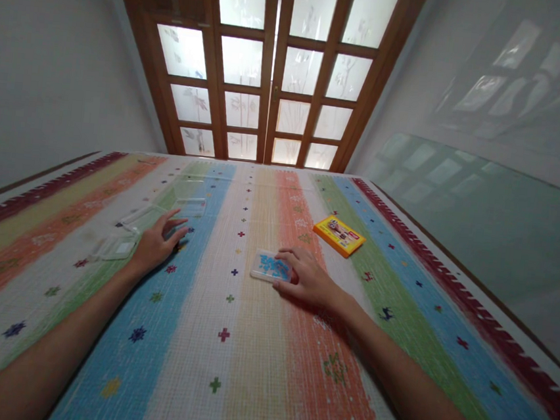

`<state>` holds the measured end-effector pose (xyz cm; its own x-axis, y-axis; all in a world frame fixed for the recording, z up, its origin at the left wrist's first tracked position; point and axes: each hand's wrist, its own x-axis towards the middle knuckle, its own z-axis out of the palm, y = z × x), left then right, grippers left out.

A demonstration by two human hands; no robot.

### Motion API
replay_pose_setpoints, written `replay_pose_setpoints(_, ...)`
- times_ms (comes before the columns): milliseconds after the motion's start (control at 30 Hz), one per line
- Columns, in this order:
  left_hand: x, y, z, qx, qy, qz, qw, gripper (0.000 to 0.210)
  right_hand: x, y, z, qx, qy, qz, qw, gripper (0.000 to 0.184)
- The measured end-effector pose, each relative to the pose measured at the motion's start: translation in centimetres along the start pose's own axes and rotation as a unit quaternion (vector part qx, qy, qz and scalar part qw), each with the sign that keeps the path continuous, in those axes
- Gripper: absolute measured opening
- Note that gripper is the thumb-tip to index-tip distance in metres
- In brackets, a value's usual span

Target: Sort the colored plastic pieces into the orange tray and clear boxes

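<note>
On the cloth in front of me lies a flat clear plastic case [266, 276] with small blue pieces inside. My right hand [309, 280] has its fingers over the right end of this case and its thumb at the near edge, gripping it. To the left, my left hand [156, 243] rests low over the cloth, fingers apart and curved, holding nothing. Right beside it are clear plastic containers: a see-through box [192, 207] just beyond the fingers, and another clear piece [118, 248] left of the wrist. Their exact shapes are hard to make out.
A yellow box [340, 234] with a printed picture lies beyond my right hand. The striped tablecloth [198, 334] covers the table. Wooden doors with glass panes [242, 91] stand at the far end. Walls flank both sides, with a glossy panel [482, 216] on the right.
</note>
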<state>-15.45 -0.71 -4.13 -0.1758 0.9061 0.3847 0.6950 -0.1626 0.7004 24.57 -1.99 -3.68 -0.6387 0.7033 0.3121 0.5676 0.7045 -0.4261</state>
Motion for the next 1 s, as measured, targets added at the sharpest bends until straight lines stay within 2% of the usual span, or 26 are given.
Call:
replay_pose_setpoints(100, -0.1, 1.0, 0.1, -0.026, 0.096, -0.003, 0.995, 0.046, 0.1, -0.1, 0.7, -0.015, 0.011, -0.016, 1.0, 0.047)
replay_pose_setpoints(167, -0.5, 2.1, 0.6, -0.061, 0.124, 0.018, 0.99, 0.042, 0.0, -0.2, 1.2, -0.029, 0.019, -0.032, 0.999, 0.043)
replay_pose_setpoints(200, -0.9, 2.8, 1.0, -0.083, 0.109, 0.038, 0.99, 0.042, 0.0, -0.3, 1.4, -0.034, 0.021, -0.04, 0.998, 0.041)
replay_pose_setpoints(267, -2.2, 4.4, 2.0, -0.109, 0.056, 0.098, 0.988, 0.056, -0.1, -0.6, 1.7, -0.041, 0.025, -0.054, 0.997, 0.039)
replay_pose_setpoints(367, -5.1, 6.8, 4.1, -0.077, -0.101, 0.198, 0.972, 0.08, -0.4, -1.4, 2.1, -0.047, 0.028, -0.077, 0.996, 0.04)
replay_pose_setpoints(467, -7.6, 8.1, 5.9, -0.026, -0.226, 0.252, 0.941, 0.088, -0.5, -2.5, 2.4, -0.063, 0.032, -0.118, 0.991, 0.039)
replay_pose_setpoints(500, -8.1, 8.3, 6.3, -0.022, -0.247, 0.252, 0.935, 0.083, -0.4, -2.8, 2.5, -0.073, 0.032, -0.132, 0.988, 0.039)
replay_pose_setpoints(567, -8.6, 8.3, 6.9, -0.034, -0.255, 0.23, 0.939, 0.073, -0.3, -3.2, 2.7, -0.098, 0.03, -0.155, 0.983, 0.038)
replay_pose_setpoints(733, -8.2, 8.1, 7.1, -0.093, -0.247, 0.157, 0.952, 0.083, 0.2, -3.0, 3.0, -0.155, 0.034, -0.18, 0.971, 0.038)
replay_pose_setpoints(1000, -8.6, 9.0, 7.6, -0.215, -0.232, 0.081, 0.945, 0.072, 0.6, -3.1, 4.3, -0.211, 0.058, -0.212, 0.952, 0.043)
